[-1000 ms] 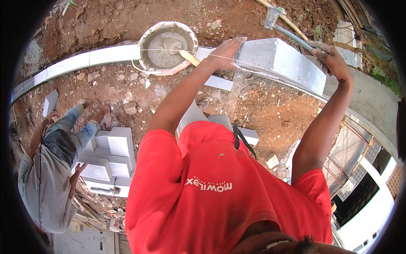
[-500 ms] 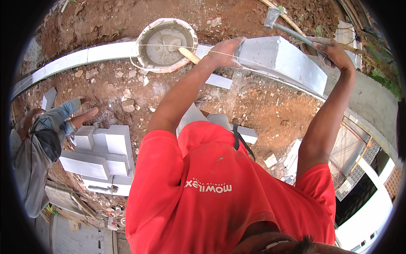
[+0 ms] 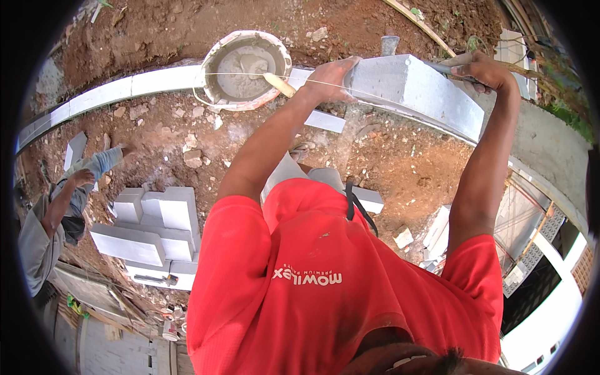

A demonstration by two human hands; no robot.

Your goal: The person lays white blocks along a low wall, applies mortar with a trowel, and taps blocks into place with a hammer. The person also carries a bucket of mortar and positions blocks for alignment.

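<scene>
A long light-grey building block [image 3: 431, 90] lies on top of the low wall. My left hand [image 3: 334, 80] grips its left end, fingers at the far edge and thumb at the near one. My right hand [image 3: 482, 70] is closed round the handle of a hammer behind the block's right part. The hammer's grey head [image 3: 389, 45] shows beyond the block's far edge; the block hides part of the handle. Left of my left hand, a bucket [image 3: 209, 81] of wet mortar stands at the wall, with a wooden-handled trowel [image 3: 279, 84] in it. A thin string crosses the bucket toward the block.
The row of white blocks [image 3: 103, 90] curves off to the left. Several loose blocks [image 3: 178, 209] are stacked at lower left, near another person [image 3: 53, 209]. A flat block piece [image 3: 325, 121] lies before the wall. Rubble litters the soil; a wooden pole [image 3: 425, 28] lies beyond.
My right hand has moved slightly left and the hammer has come down behind the block, its head lower and further left. My left hand stays on the block. The other person has shifted.
</scene>
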